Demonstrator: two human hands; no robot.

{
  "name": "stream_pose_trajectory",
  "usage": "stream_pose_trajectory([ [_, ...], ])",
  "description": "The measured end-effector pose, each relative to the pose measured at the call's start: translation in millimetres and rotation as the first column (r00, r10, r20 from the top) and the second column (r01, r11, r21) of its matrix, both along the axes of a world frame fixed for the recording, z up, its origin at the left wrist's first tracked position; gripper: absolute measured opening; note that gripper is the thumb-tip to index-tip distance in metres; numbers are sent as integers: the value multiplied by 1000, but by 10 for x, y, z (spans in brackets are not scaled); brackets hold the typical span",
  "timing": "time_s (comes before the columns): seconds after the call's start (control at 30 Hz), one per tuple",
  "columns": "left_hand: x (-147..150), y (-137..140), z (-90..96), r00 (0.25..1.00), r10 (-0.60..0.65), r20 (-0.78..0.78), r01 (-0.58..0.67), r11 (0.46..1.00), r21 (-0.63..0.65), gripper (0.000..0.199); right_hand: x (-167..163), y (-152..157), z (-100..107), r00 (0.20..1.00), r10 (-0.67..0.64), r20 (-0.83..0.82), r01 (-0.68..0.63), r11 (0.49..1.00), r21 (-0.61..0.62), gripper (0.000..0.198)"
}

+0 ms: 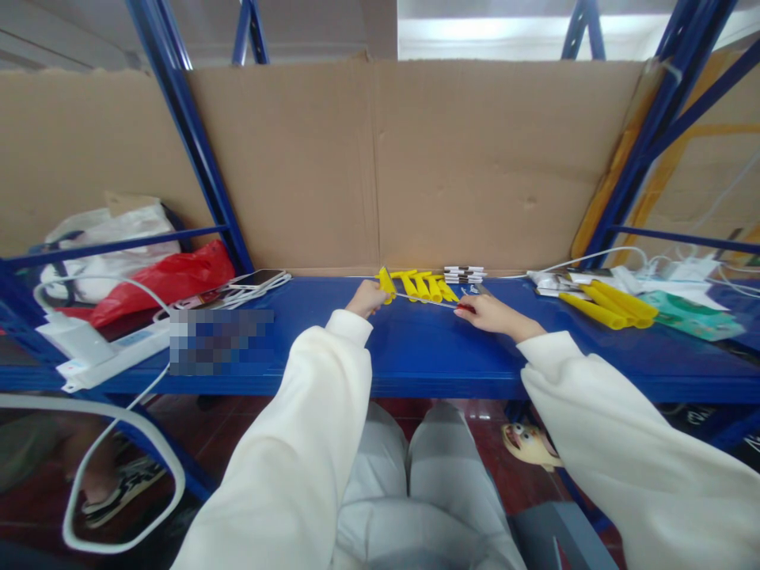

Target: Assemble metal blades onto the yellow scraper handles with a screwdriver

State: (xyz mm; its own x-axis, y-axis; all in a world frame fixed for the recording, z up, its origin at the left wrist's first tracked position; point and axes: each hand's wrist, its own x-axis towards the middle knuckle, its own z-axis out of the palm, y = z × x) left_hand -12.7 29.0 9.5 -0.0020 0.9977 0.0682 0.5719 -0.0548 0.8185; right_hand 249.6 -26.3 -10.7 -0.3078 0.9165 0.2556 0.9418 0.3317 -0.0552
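Observation:
My left hand (366, 298) is closed on a yellow tube (387, 283), held upright-ish over the blue shelf (439, 348). My right hand (484, 311) grips the red end of a thin, pale rod (428, 301), which looks like a long screwdriver. The rod points left toward the yellow tube; whether its tip touches the tube or goes inside I cannot tell. Just behind the rod, several yellow tubes (420, 285) lie slanted in a row. Small white-and-dark packs (464, 274) are stacked beyond my right hand.
More yellow tubes (606, 305) lie at the right beside a green packet (692, 314) and white cables. On the left are a phone (259, 278), a power strip (134, 346) and a red bag (169, 281). A cardboard panel (380, 166) closes the back between blue posts.

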Motion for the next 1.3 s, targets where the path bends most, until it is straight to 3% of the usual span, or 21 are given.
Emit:
stream_pose_trajectory([
  [0.23,-2,10,-6,1000,-10,-13,10,1000,-1,21,39,71,-62,995,16,-101,-14,1000,17,14],
  [0.37,2,-3,-5,1000,-11,-2,11,1000,-1,28,46,68,-59,995,25,-95,-23,999,25,10],
  [0.57,0,-19,-1,1000,-12,15,12,1000,5,35,41,54,-52,999,21,-31,-21,1000,12,15],
  [0.83,7,-11,-4,1000,-11,3,11,1000,5,27,51,63,-58,999,27,-28,-27,1000,-7,20],
  [1.3,27,-45,9,999,-32,16,32,999,-4,35,29,4,15,994,-108,28,106,993,54,19],
])
